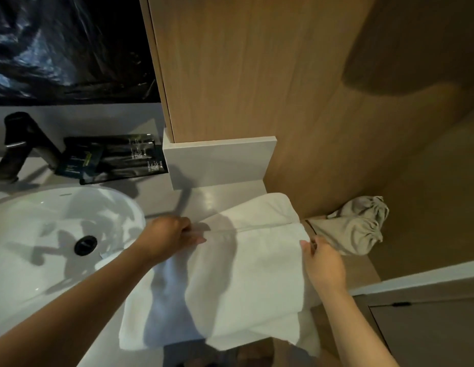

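Folding was in hand: on the surface [204, 202] right of the sink [32, 274], the white towel [244, 282] lay doubled over the front edge, left hand [167, 237] and right hand [324, 264] each pinching a side edge between curled fingers [197, 239], so the next move probably called for an even pull to square the layers.

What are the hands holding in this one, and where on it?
Both hold the towel by its folded top layer: the left hand grips the far left corner, and the right hand pinches the far right corner.
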